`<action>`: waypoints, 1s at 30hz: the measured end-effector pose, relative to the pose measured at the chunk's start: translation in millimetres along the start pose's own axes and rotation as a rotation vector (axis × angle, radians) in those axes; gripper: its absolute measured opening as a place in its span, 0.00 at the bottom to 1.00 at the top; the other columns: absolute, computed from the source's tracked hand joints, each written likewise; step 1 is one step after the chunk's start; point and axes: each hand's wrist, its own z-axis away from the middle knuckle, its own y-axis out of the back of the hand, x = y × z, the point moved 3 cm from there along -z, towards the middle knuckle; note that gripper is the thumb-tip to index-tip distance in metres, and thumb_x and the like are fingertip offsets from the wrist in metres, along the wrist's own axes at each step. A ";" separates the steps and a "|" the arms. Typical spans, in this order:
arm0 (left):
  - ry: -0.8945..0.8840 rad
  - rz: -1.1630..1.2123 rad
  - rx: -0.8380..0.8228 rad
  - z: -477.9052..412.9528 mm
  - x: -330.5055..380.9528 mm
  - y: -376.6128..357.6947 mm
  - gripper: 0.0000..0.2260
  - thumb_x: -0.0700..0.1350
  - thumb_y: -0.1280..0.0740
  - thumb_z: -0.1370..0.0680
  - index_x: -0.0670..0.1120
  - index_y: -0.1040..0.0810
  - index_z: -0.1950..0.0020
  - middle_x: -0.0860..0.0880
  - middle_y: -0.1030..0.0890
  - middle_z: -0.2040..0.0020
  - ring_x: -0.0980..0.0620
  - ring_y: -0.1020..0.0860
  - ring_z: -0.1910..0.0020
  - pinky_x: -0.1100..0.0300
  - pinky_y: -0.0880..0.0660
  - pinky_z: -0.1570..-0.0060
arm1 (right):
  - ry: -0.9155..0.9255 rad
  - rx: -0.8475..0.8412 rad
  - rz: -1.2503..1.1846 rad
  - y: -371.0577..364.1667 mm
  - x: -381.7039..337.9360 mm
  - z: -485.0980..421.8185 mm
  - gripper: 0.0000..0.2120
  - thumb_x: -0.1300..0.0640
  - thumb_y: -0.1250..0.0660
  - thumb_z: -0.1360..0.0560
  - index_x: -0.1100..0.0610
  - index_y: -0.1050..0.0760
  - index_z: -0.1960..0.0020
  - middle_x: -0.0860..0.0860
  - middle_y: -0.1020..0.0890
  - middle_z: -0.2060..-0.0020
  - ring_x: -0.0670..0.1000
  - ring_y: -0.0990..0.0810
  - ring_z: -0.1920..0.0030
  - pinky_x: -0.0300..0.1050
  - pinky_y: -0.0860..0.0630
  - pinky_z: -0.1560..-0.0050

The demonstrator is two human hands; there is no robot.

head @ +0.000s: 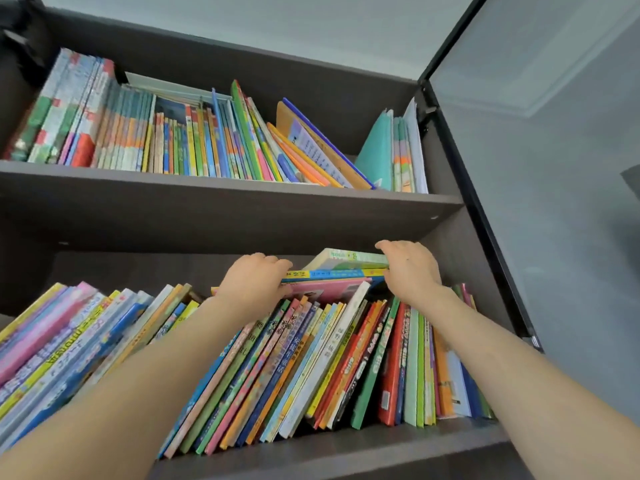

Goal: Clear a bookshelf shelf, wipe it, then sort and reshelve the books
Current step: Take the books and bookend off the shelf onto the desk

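A small flat stack of picture books (337, 273) lies across the tops of the upright books (311, 358) on the lower shelf (346, 452). My left hand (254, 282) grips the stack's left end, fingers curled over its top. My right hand (410, 268) grips the right end, with the fingers over the top book. Both forearms reach up from the bottom of the view. Leaning, colourful children's books fill the shelf from left to right.
The upper shelf (225, 192) holds more children's books, several leaning, with teal folders (377, 154) at its right end. A dark-framed glass cabinet door (519, 168) stands open on the right. The dark shelf board overhead leaves little room above the stack.
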 end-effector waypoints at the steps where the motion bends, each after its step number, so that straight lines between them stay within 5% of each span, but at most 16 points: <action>1: 0.005 0.034 -0.071 -5.0 -5.4 -3.9 0.18 0.58 0.39 0.21 0.52 0.28 0.34 0.53 0.21 0.43 0.53 0.24 0.46 0.55 0.25 0.45 | 0.011 -0.060 0.001 -4.5 2.2 -7.4 0.23 0.64 0.40 0.23 0.51 0.33 0.30 0.52 0.23 0.36 0.55 0.26 0.36 0.49 0.33 0.37; 4: 0.022 0.100 -0.190 -9.9 -17.3 -12.2 0.12 0.56 0.37 0.22 0.51 0.26 0.42 0.53 0.20 0.49 0.55 0.23 0.52 0.57 0.25 0.49 | 0.071 -0.213 -0.094 -15.6 10.0 -22.1 0.17 0.65 0.41 0.23 0.52 0.27 0.37 0.54 0.21 0.41 0.58 0.24 0.42 0.49 0.28 0.50; 8: -0.006 0.125 -0.167 -5.8 -18.2 -9.3 0.09 0.55 0.38 0.21 0.51 0.27 0.46 0.53 0.21 0.50 0.56 0.24 0.54 0.59 0.26 0.54 | 0.179 -0.185 -0.198 -14.8 2.8 -32.7 0.12 0.57 0.38 0.21 0.52 0.26 0.37 0.54 0.20 0.42 0.58 0.24 0.42 0.52 0.27 0.46; 12: 0.008 0.195 -0.112 13.5 -31.1 8.2 0.15 0.54 0.38 0.21 0.54 0.30 0.36 0.55 0.22 0.44 0.57 0.24 0.48 0.58 0.23 0.50 | 0.348 -0.069 -0.360 5.5 -43.7 -27.5 0.12 0.50 0.41 0.19 0.50 0.26 0.38 0.49 0.19 0.47 0.54 0.23 0.45 0.51 0.26 0.48; 15: 0.002 0.239 -0.029 32.2 -47.6 20.3 0.09 0.54 0.36 0.22 0.56 0.29 0.43 0.56 0.25 0.48 0.59 0.27 0.51 0.63 0.27 0.55 | 0.398 -0.108 -0.431 18.6 -66.9 -15.7 0.18 0.39 0.46 0.21 0.46 0.28 0.39 0.42 0.22 0.50 0.48 0.23 0.49 0.48 0.27 0.50; 20: 0.067 0.155 0.187 42.0 -46.0 17.9 0.14 0.56 0.36 0.23 0.52 0.25 0.40 0.55 0.24 0.47 0.54 0.31 0.44 0.52 0.41 0.34 | 0.393 -0.177 -0.384 36.9 -73.1 -1.3 0.34 0.24 0.46 0.36 0.40 0.33 0.35 0.41 0.21 0.45 0.46 0.23 0.49 0.48 0.25 0.48; 22: 0.150 0.088 0.270 46.8 -43.5 16.7 0.17 0.59 0.36 0.24 0.54 0.24 0.39 0.53 0.24 0.43 0.52 0.32 0.41 0.53 0.43 0.37 | 0.420 -0.183 -0.299 36.0 -72.7 7.2 0.34 0.27 0.39 0.33 0.41 0.36 0.32 0.41 0.23 0.42 0.47 0.23 0.45 0.48 0.26 0.48; 24: 0.274 0.102 0.340 55.6 -40.0 17.3 0.18 0.59 0.34 0.26 0.55 0.22 0.39 0.52 0.28 0.45 0.51 0.34 0.43 0.54 0.42 0.43 | 0.442 -0.018 -0.157 31.5 -75.5 15.7 0.29 0.36 0.36 0.27 0.45 0.37 0.31 0.44 0.23 0.41 0.50 0.22 0.44 0.47 0.28 0.53; 28: 0.481 0.309 0.644 93.4 -9.2 23.7 0.13 0.52 0.31 0.25 0.49 0.22 0.44 0.52 0.31 0.52 0.55 0.35 0.51 0.60 0.40 0.52 | 0.414 0.382 -0.096 12.6 -88.6 40.7 0.22 0.54 0.25 0.31 0.57 0.27 0.40 0.51 0.20 0.56 0.54 0.21 0.62 0.44 0.32 0.68; 30: 0.596 0.564 0.578 110.7 13.5 21.4 0.14 0.57 0.35 0.23 0.46 0.24 0.51 0.53 0.25 0.56 0.54 0.27 0.56 0.58 0.31 0.57 | 0.366 0.523 -0.132 2.9 -92.5 52.3 0.21 0.64 0.25 0.36 0.60 0.24 0.44 0.54 0.19 0.59 0.57 0.22 0.64 0.46 0.29 0.67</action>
